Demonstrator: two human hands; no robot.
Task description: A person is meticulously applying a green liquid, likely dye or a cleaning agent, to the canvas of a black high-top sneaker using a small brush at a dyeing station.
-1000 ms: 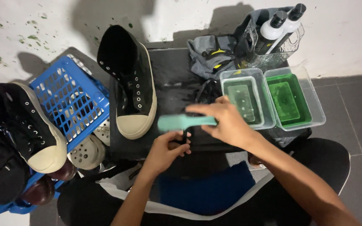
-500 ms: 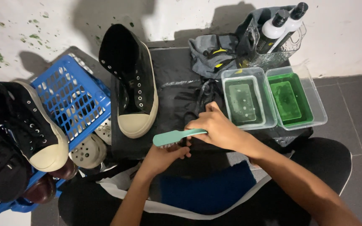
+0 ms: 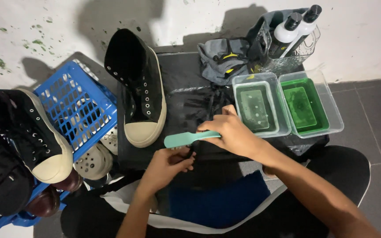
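Nearest, on the lap: a blue cloth (image 3: 219,205) spread over dark trousers. Just above it, left hand (image 3: 169,164) curled shut, pinching a dark lace (image 3: 191,152) at the near edge of the wet black mat (image 3: 186,86). Fingers folded tight around it, thumb on top.

Right hand (image 3: 232,134) just beyond, closed around the head end of a teal brush (image 3: 186,139), handle sticking out leftward past the knuckles. Bristles hidden under the palm; cannot tell whether touching the lace or the mat.

Lace: thin, limp, soaked by the look of it, likely slippery and apt to slide or bunch under a stroke. Best pinched firmly close to the spot being worked and kept taut against the mat. Brush: light, stiff plastic, easy to steer from the head with a full grip.

Farther, left on the mat: a black high-top shoe (image 3: 140,88), cream toe cap, eyelets bare. Right: two clear tubs (image 3: 287,105) of green liquid, side by side, touching. Off to the left, a blue crate (image 3: 73,105) and another black shoe (image 3: 27,132) leaning on it.

Farthest, by the wall: a grey cloth (image 3: 221,59) and two white bottles (image 3: 294,28) in a clear holder.
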